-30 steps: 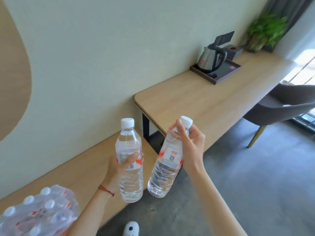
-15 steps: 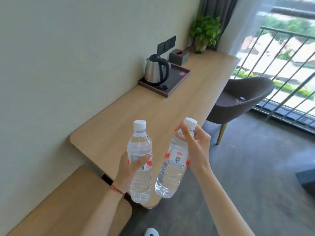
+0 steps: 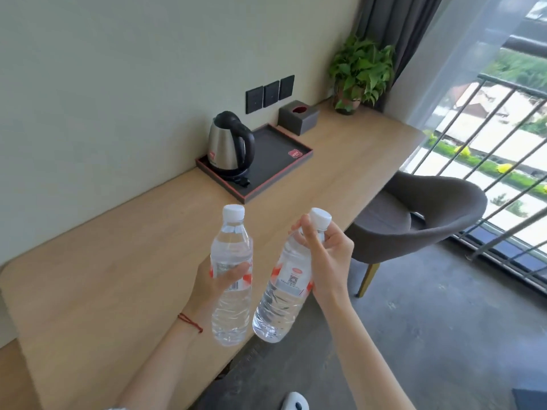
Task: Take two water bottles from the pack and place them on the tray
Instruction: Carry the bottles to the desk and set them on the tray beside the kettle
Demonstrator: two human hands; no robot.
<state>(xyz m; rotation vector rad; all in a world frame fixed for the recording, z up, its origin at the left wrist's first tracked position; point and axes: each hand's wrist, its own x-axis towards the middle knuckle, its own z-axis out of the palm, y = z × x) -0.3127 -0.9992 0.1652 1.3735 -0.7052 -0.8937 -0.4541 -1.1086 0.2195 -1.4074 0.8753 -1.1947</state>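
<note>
Here the long pale wooden desk (image 3: pixel 118 276) carries a flat black rectangular tray (image 3: pixel 275 161). Well short of it, the left hand (image 3: pixel 219 284) wraps a clear ribbed bottle (image 3: pixel 231 291) mid-body; the right hand (image 3: pixel 328 255) clasps the tilted second bottle (image 3: pixel 284 294) near its neck.

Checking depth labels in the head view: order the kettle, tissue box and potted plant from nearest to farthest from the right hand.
From the right hand:
1. Kettle, on the tray's left end.
2. Tissue box, just beyond the tray.
3. Potted plant, at the desk's far end.
</note>
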